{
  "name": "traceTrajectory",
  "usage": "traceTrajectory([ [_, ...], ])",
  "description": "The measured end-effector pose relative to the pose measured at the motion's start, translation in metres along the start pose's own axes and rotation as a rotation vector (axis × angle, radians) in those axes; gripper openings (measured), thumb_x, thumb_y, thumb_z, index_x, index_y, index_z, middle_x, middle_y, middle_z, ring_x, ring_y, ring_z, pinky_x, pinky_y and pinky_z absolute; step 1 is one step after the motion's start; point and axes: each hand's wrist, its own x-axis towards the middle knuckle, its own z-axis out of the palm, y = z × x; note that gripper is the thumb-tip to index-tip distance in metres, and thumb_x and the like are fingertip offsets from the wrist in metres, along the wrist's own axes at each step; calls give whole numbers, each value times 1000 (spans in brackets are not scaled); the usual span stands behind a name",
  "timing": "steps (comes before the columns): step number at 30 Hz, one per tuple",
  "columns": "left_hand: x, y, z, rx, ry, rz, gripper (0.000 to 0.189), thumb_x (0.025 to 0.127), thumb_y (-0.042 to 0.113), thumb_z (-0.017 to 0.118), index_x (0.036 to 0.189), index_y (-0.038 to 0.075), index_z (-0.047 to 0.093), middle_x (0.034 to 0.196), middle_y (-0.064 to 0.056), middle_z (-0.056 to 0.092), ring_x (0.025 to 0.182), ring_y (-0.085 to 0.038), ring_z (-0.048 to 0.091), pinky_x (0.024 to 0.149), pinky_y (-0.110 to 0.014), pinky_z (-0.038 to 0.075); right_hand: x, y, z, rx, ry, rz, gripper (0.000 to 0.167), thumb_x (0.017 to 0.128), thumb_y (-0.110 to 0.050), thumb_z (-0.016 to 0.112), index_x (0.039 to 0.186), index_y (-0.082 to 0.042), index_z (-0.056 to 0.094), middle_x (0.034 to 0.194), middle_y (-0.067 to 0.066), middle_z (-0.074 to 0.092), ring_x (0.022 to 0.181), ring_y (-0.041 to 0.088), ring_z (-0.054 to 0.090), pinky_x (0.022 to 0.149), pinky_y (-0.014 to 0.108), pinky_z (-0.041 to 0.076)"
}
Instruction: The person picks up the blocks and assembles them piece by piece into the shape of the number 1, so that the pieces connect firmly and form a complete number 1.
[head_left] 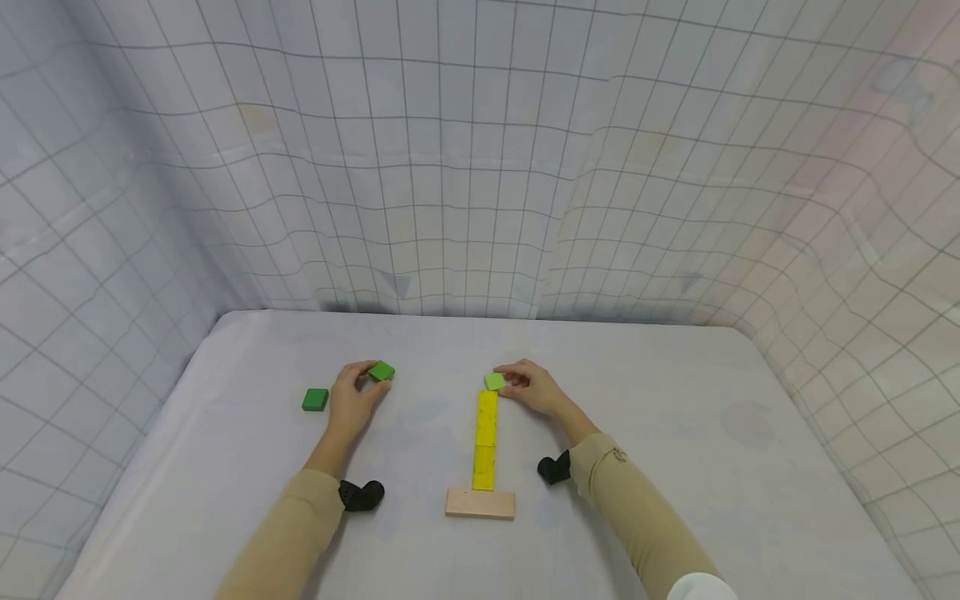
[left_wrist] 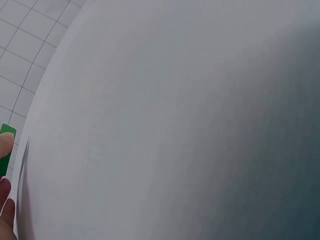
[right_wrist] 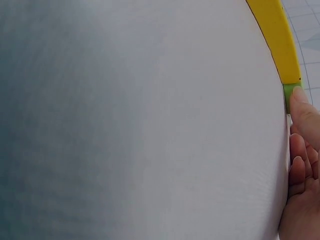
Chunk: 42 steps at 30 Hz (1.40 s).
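Observation:
My left hand [head_left: 355,400] pinches a square green block [head_left: 381,371] between thumb and fingers. That block [left_wrist: 5,162] also shows at the left edge of the left wrist view, under the thumb. Over on the right, my right hand [head_left: 530,387] pinches a light green square block [head_left: 495,381] at the far end of a yellow strip of two blocks [head_left: 485,440]. In the right wrist view, the light green block [right_wrist: 291,95] meets the end of the yellow one [right_wrist: 277,40]. A plain wooden block [head_left: 480,504] lies crosswise at the strip's near end.
Another dark green block [head_left: 315,399] lies on the table left of my left hand. A white cloth covers the table [head_left: 660,400], and grid-patterned curtains [head_left: 480,167] hang behind it and at both sides. Black wrist mounts [head_left: 362,496] stick out from both sleeves.

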Motion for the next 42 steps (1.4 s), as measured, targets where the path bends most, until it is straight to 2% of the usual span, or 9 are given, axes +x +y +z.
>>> traceTrajectory([
  [9, 1, 13, 21, -44, -83, 42, 44, 83, 11, 67, 122, -1, 52, 120, -18, 49, 115, -32, 42, 99, -45, 34, 0, 0, 0, 6, 1, 14, 35, 82, -13, 69, 116, -10, 63, 94, 4, 56, 79, 14, 47, 71, 23, 41],
  [15, 4, 19, 35, -24, -110, 114, 44, 80, 10, 70, 119, -3, 54, 117, -19, 52, 111, -33, 45, 96, -46, 37, 0, 0, -1, 7, 4, 13, 35, 82, -13, 69, 116, -10, 63, 93, 4, 55, 79, 15, 46, 71, 23, 40],
  [23, 5, 26, 56, 39, -151, 161, 43, 77, 9, 72, 116, -3, 57, 114, -18, 56, 109, -32, 48, 96, -45, 38, 0, 0, -1, 12, 0, 15, 36, 82, -14, 69, 117, -9, 63, 94, 4, 56, 80, 14, 46, 71, 23, 41],
  [34, 6, 34, 78, 27, -201, 156, 39, 77, 8, 72, 113, -1, 60, 113, -15, 57, 109, -29, 49, 97, -43, 38, 0, -1, 0, 9, -4, 20, 36, 82, -15, 68, 117, -11, 63, 95, 4, 56, 81, 14, 46, 72, 24, 41],
  [42, 7, 43, 90, 35, -248, 171, 40, 78, 10, 72, 114, 1, 60, 114, -14, 57, 110, -29, 49, 97, -43, 37, 0, -1, -1, 6, -1, -22, 36, 82, -14, 68, 117, -7, 62, 95, 6, 56, 79, 14, 47, 71, 24, 41],
])
